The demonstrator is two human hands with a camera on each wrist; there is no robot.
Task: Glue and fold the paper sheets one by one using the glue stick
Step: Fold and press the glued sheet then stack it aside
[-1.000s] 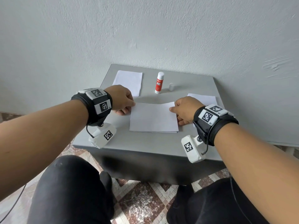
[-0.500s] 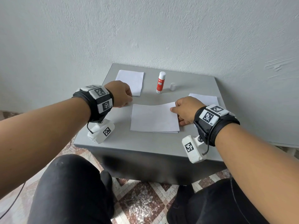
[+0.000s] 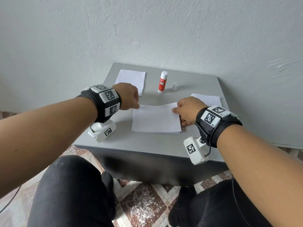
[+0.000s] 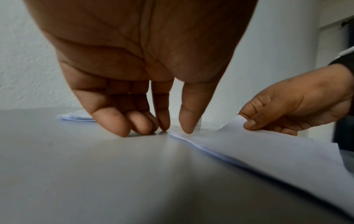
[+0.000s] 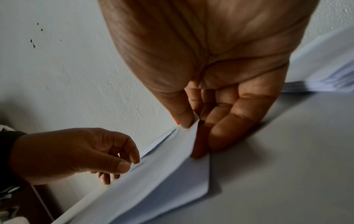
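The sheet you are working on, the top sheet (image 3: 155, 117) of a small stack, lies flat on the grey counter (image 3: 147, 145) dead ahead of you, between your two hands, with its long axis running from 9 to 3 o'clock. Your right hand (image 3: 188, 110) sits at the sheet's 2 o'clock corner and pinches it between thumb and fingers; the right wrist view shows that corner lifted off the sheets below. Your left hand (image 3: 129, 99) is at the 10 o'clock corner, fingers loosely curled with their tips down on the counter just beside the sheet's edge, holding nothing; whether the thumb touches the paper I cannot tell. So the right hand has the sheet, and the left is only beside it. The glue stick (image 3: 162, 82) stands upright at 12 o'clock beyond the sheet's far edge, roughly midway between your hands, with its cap (image 3: 175, 86) off and just to its 3 o'clock. A folded pile (image 3: 131, 79) lies at 11 o'clock behind your left hand, and another stack of sheets (image 3: 208, 99) at 2 o'clock behind your right. Judging from this, the free left hand is the better placed for the glue stick.
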